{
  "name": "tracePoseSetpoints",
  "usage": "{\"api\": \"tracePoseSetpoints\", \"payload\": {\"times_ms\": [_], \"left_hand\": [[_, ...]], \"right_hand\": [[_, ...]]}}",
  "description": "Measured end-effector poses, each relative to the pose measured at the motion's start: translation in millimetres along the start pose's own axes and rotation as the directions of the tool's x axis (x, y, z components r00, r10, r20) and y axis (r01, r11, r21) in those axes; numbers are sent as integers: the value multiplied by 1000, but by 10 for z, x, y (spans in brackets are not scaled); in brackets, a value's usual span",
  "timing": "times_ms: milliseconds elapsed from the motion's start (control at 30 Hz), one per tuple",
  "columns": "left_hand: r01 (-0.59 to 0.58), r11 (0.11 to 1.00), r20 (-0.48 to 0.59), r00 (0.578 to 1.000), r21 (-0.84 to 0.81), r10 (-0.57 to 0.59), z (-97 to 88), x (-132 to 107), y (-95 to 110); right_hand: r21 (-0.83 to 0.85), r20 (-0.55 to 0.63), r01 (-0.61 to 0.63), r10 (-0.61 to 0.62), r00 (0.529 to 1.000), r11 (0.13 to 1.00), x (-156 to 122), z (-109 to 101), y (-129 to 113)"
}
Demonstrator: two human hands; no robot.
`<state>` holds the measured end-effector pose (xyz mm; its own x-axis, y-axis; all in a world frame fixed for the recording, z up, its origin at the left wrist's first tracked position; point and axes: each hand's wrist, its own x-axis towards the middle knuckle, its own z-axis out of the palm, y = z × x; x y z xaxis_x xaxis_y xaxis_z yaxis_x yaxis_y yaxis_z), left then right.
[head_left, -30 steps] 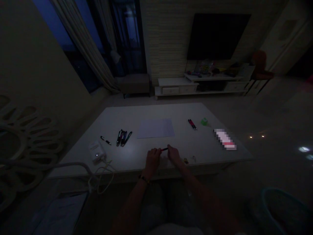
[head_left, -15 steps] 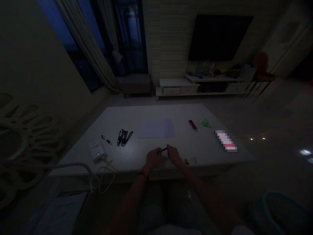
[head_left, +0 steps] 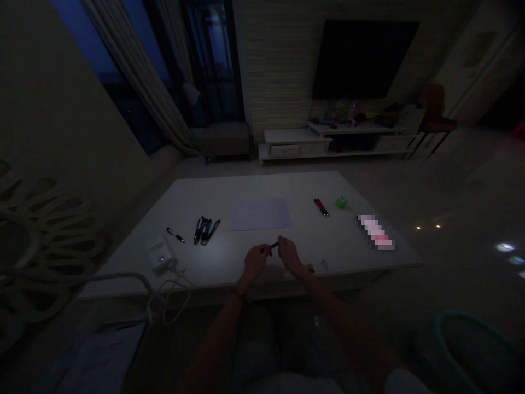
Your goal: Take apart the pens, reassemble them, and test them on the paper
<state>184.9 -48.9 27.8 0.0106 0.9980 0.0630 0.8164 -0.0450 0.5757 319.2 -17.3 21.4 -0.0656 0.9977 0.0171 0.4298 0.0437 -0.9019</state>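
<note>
A slim dark pen (head_left: 274, 248) is held between my left hand (head_left: 256, 261) and my right hand (head_left: 289, 255), just above the near part of a white table (head_left: 262, 189). The fingertips of both hands are closed on it, and they hide most of its length. Close to my right hand lie two small items (head_left: 310, 267) whose kind is too dim to tell. A sheet of paper (head_left: 260, 214) lies farther forward, and a bunch of pens (head_left: 206, 231) lies to the left of it.
On the table are a lone pen (head_left: 175, 235), a pair of pens (head_left: 321, 207), a green cube (head_left: 341, 202), a blurred pink-and-white box (head_left: 376, 232) and a white device (head_left: 159, 256) with a cable. A teal basket (head_left: 467, 350) stands at lower right.
Both hands have risen slightly and drawn closer together. The pen now shows less of its red part and tilts a little more. The view has shifted slightly.
</note>
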Motion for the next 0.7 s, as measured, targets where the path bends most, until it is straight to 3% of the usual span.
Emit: {"api": "tracePoseSetpoints", "payload": {"times_ms": [100,233,400,700], "left_hand": [[-90,996,-18,996,19,90,-43,57,-108],[-165,966,-97,978,201,187,70,22,-220],[-177,934,-135,964,310,228,209,-12,-230],[-191,903,-101,964,386,247,194,-23,-201]], "right_hand": [[139,155,84,-105,982,987,63,-81,89],[69,287,26,-45,957,997,168,-172,291],[127,320,35,-75,944,991,207,-176,402],[130,354,-38,-11,935,991,232,-218,325]]}}
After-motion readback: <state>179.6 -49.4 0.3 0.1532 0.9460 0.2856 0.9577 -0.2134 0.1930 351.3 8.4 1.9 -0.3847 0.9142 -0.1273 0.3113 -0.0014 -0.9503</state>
